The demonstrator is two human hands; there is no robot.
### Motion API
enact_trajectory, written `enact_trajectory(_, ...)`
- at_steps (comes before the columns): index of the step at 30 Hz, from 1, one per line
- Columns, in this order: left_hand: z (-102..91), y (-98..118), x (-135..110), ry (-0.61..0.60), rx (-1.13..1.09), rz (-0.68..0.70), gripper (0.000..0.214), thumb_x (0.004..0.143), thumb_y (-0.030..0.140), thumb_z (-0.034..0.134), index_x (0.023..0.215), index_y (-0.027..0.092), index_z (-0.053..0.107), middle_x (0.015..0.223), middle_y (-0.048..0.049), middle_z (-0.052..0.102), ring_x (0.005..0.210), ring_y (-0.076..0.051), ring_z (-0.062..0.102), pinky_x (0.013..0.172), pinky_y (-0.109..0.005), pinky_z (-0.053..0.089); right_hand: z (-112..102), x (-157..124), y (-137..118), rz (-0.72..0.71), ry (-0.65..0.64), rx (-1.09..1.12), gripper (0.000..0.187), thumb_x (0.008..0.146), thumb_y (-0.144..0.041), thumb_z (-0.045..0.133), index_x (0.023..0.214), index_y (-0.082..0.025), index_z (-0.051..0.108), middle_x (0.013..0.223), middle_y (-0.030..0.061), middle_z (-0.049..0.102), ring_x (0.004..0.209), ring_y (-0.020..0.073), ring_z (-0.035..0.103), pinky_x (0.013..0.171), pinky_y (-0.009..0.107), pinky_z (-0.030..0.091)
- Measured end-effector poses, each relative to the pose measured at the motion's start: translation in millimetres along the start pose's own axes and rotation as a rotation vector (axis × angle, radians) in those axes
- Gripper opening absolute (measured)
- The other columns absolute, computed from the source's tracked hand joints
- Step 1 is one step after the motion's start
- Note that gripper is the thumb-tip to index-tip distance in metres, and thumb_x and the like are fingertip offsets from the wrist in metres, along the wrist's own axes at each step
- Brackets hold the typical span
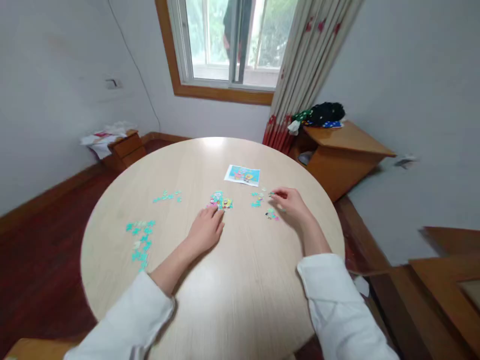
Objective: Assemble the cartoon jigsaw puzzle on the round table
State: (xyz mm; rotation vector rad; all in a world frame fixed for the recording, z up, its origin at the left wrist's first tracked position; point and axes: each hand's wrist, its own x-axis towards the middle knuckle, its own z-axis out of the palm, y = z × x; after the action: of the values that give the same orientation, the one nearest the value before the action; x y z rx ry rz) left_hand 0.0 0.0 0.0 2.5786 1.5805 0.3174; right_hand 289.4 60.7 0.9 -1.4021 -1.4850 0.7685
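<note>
A partly joined jigsaw puzzle [217, 196] with a yellow cartoon figure lies near the middle of the round table [232, 290]. My left hand [205, 229] rests palm down at its lower edge, fingers stretched out and touching it. My right hand [289, 204] is over the table to the right, thumb and forefinger pinched on a small puzzle piece [271, 194]. Loose teal pieces [256, 203] lie just left of that hand, and a few mixed-colour pieces [271, 215] lie below its fingers.
A printed reference picture [243, 175] lies beyond the puzzle. More teal pieces [144, 245] spread over the table's left side, with a smaller group [168, 196] farther back. A wooden cabinet [337, 155] with cloths stands at the back right, beside a curtain [300, 75].
</note>
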Motion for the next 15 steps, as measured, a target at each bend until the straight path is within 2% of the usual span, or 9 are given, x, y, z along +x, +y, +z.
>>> enact_trajectory(3,1.9,0,0,0.022,-0.003,0.001,0.034,0.090,0.024,0.044,0.121,0.014,0.054,0.130,-0.0163,0.052,0.120,-0.029,0.049,0.104,-0.045,0.038,11,-2,-8,0.016,0.014,0.071,0.026,0.063,-0.036,0.069,0.074,-0.013,0.069,0.072,0.0051,0.065,0.066,0.0145,0.054,0.062,0.028,0.041)
enact_trajectory(7,2.8,-1,0,0.046,0.002,0.006,0.034,0.090,0.024,0.043,0.121,0.015,0.054,0.130,-0.0152,0.053,0.119,-0.028,0.049,0.103,-0.044,0.038,25,-3,-13,0.032,0.050,0.229,0.036,0.064,-0.038,0.069,0.090,-0.014,0.071,0.074,0.0039,0.064,0.065,0.0132,0.055,0.060,0.027,0.043)
enact_trajectory(11,2.4,-1,0,0.033,0.014,0.005,0.035,0.090,0.025,0.043,0.122,0.014,0.053,0.130,-0.0152,0.053,0.119,-0.028,0.049,0.103,-0.044,0.038,32,1,-12,-0.002,0.044,0.234,0.043,0.064,-0.036,0.067,0.100,-0.013,0.072,0.070,0.0013,0.063,0.060,0.0101,0.051,0.058,0.025,0.041)
enact_trajectory(15,2.3,-1,0,0.040,-0.002,0.009,0.035,0.090,0.024,0.043,0.122,0.015,0.053,0.130,-0.0155,0.052,0.120,-0.028,0.049,0.103,-0.046,0.038,37,3,-13,0.013,0.044,0.259,0.043,0.064,-0.038,0.067,0.098,-0.013,0.073,0.068,0.0013,0.064,0.059,0.0100,0.054,0.058,0.026,0.044)
